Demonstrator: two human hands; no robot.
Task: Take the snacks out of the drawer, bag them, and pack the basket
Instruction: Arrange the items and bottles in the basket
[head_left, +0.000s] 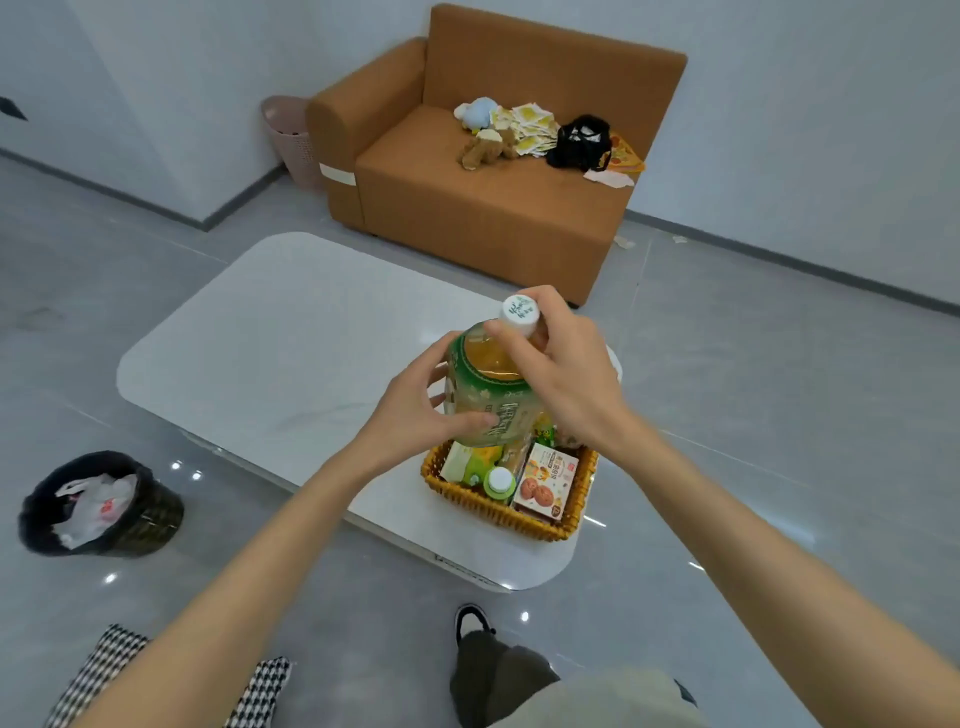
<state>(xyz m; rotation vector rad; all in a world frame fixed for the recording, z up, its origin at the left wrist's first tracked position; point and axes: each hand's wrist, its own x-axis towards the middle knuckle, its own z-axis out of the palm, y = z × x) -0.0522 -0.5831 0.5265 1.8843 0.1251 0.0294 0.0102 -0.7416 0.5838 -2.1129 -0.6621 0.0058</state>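
At frame centre the big bottle (488, 395) is held over the full basket (493, 512) on the table (260, 338), left hand (415, 410) fingers (475, 418) curled round its body, right hand (563, 369) pinching the cap (519, 312); pushed in without free space, I think it could crush the cookie box (545, 483) or topple.

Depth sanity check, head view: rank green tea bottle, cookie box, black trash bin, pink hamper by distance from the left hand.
1. Green tea bottle: held by left hand.
2. Cookie box: in wicker basket, lower right.
3. Black trash bin: floor, left.
4. Pink hamper: far, beside sofa.
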